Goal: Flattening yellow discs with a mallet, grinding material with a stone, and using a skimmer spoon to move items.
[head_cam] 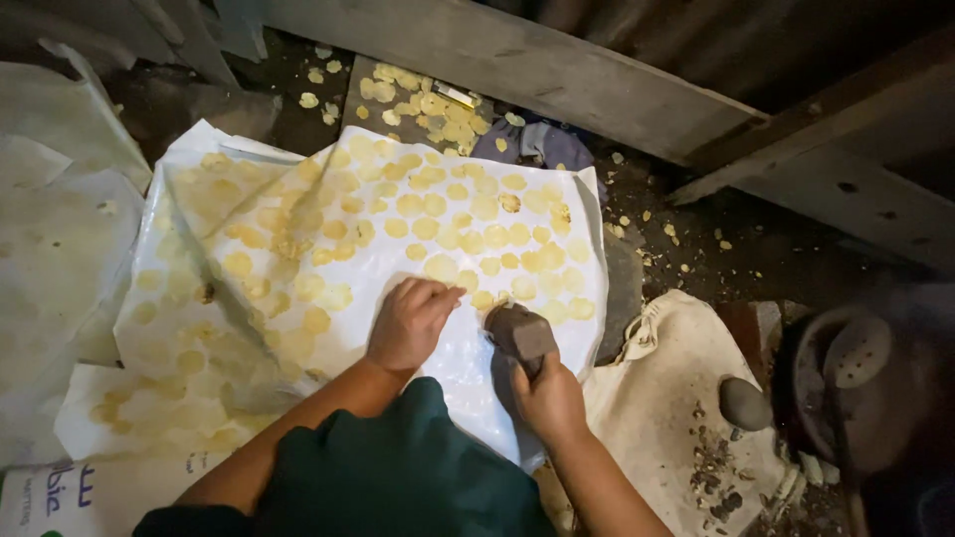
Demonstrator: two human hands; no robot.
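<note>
I see my left hand (pixel 408 323) in the middle of the frame, fingers (pixel 438 295) curled narrow, tips touching a flat round yellow disc (pixel 442 268) on the shiny white plastic sheet (pixel 468 363). Many more yellow discs (pixel 428 204) lie above it. Just to the right, my right hand (pixel 547 398) grips a dark brown stone block (pixel 520 331), fingers wrapped tight around it.

Dark brown, blocky stone tool (pixel 519 332): held at its lower end, tilted, head resting on the white plastic sheet (pixel 468 363). Sheet lies crumpled on the floor, covered with thin round pale-yellow flattened discs (pixel 428 229) in close rows; bare patch at its near edge.
</note>
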